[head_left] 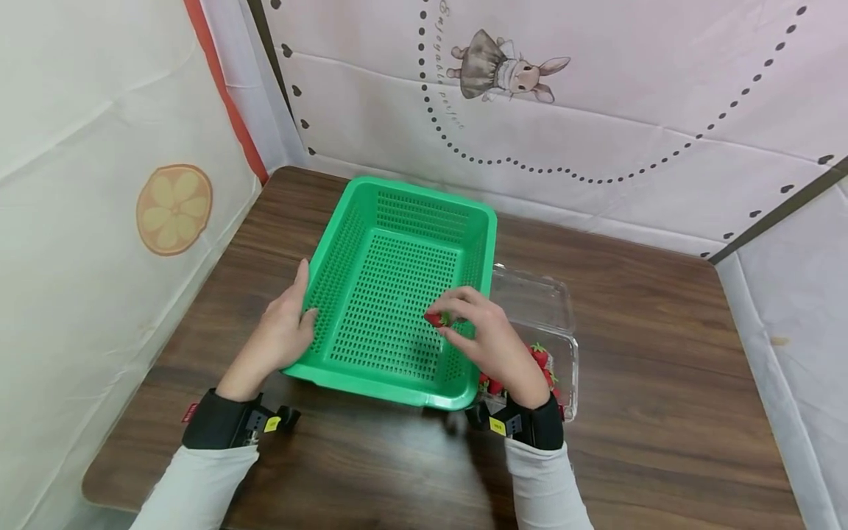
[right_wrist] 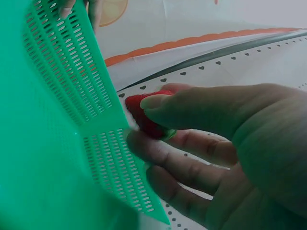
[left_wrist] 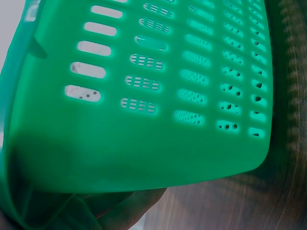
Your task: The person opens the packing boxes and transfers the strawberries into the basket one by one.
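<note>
A green plastic basket [head_left: 400, 399] with slotted walls sits at the middle of the table, its floor bare. My left hand [head_left: 285, 331] grips its left rim, the thumb lying over the edge on the inner side. From the left wrist view, the fingers [left_wrist: 139, 206] show beneath the basket's corner [left_wrist: 120, 158]. Over the right part of the basket, my right hand [head_left: 486, 335] pinches a red strawberry [head_left: 433, 319] between thumb and fingertips. The right wrist view shows this strawberry [right_wrist: 146, 120] with its green leaves toward the palm.
Right of the basket stands a clear plastic box [head_left: 573, 375] with several strawberries [head_left: 539, 356], partly hidden by my right forearm. Its transparent lid [head_left: 533, 298] lies folded back behind it. Printed white cloth [head_left: 371, 96] hangs behind the brown wooden table [head_left: 662, 383].
</note>
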Tool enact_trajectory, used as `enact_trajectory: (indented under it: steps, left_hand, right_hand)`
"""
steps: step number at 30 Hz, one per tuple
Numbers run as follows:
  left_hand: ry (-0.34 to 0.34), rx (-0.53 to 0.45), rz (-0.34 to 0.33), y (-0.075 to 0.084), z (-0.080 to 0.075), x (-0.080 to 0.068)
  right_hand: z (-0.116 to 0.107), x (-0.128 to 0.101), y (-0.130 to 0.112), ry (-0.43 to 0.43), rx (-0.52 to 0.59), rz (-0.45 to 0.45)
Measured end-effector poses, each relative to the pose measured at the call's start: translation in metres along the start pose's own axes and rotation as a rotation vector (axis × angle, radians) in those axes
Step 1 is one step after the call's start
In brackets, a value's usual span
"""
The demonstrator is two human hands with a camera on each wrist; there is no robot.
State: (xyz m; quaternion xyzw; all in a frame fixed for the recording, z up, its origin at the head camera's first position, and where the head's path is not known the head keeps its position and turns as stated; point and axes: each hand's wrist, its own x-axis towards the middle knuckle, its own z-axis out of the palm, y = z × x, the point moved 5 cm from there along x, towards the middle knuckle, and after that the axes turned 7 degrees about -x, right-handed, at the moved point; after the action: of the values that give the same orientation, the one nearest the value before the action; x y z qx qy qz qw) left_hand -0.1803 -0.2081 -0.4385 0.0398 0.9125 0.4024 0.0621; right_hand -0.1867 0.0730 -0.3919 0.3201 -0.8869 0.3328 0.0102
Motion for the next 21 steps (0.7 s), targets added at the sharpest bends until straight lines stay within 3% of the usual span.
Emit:
enact_trajectory:
  steps: [21]
  left_hand:
    - [0.01,0.002,0.003,0.0,0.0,-0.001]
  right_hand:
    - [0.017,-0.007,0.005,-0.183,-0.038,0.037]
